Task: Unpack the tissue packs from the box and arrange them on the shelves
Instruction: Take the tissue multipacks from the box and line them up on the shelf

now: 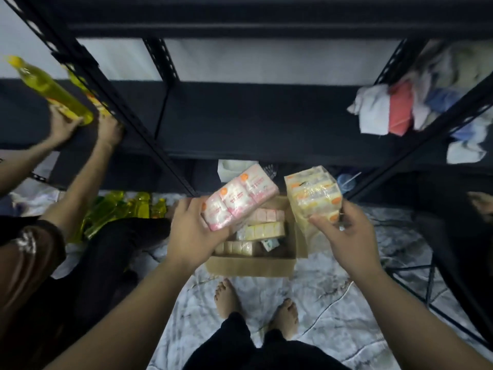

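- The left hand [196, 231] grasps a pink-and-white plastic-wrapped tissue pack [240, 197] by its near end, thumb on top and fingers curled underneath, holding it tilted above the box.
- The right hand [344, 236] pinches a yellow-and-white plastic-wrapped tissue pack [313, 194] at its near lower corner; the pack stands nearly upright over the right side of the box.
- The two held packs are just beside each other, apart by a narrow gap, the pink one on the left.
- Beneath them sits an open brown cardboard box [250, 267] on the marbled white floor covering [328, 316], with rows of pink and pale yellow tissue packs [262, 231] lying inside.
- The person's bare feet [226, 297] stand on the floor just near of the box.
- Beyond the box rises a black metal shelving rack [266, 121]; its middle shelf is a dark flat surface directly far of the held packs.
- On the right end of that shelf lies a heap of folded cloths in white, red and blue [394, 110].
- On the left, another person's two hands [62, 128] hold yellow transparent bottles [53, 92] at the shelf, touching its front edge.
- More yellow bottles [120, 212] lie on the floor at the left, near the box.
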`<action>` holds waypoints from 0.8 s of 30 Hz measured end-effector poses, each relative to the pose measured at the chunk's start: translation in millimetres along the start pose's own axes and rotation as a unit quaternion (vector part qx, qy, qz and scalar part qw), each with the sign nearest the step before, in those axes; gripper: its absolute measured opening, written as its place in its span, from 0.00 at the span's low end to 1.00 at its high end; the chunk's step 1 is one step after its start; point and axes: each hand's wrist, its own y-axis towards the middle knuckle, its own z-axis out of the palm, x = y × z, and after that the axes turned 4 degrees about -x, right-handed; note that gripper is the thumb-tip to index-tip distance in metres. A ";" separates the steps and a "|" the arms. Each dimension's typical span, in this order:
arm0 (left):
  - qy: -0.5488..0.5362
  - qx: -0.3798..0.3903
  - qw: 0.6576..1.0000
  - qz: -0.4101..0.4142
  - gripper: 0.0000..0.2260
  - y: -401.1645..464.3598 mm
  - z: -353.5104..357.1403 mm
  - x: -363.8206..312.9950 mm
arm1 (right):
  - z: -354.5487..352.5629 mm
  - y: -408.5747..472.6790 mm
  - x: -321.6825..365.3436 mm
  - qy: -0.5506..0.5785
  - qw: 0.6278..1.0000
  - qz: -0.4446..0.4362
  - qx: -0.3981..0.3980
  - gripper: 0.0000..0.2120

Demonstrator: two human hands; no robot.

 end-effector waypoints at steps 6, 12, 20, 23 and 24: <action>-0.006 -0.031 0.996 0.081 0.37 7.0 -35.8 -41.4 | -41.3 18.8 44.7 -0.011 0.997 -0.061 -0.048 0.16; -0.011 -0.094 0.988 0.120 0.36 32.1 -67.6 -92.2 | -69.2 48.6 101.6 -0.014 0.988 -0.134 -0.072 0.18; -0.018 -0.160 0.970 0.180 0.36 97.0 -131.8 -147.4 | -90.5 90.5 210.7 -0.037 0.962 -0.239 -0.130 0.16; -0.017 -0.177 0.962 0.209 0.35 131.2 -161.4 -162.7 | -93.0 111.3 253.6 -0.069 0.942 -0.279 -0.171 0.21; -0.018 -0.180 0.959 0.220 0.35 142.2 -171.5 -167.3 | -92.4 119.2 266.4 -0.080 0.935 -0.293 -0.182 0.22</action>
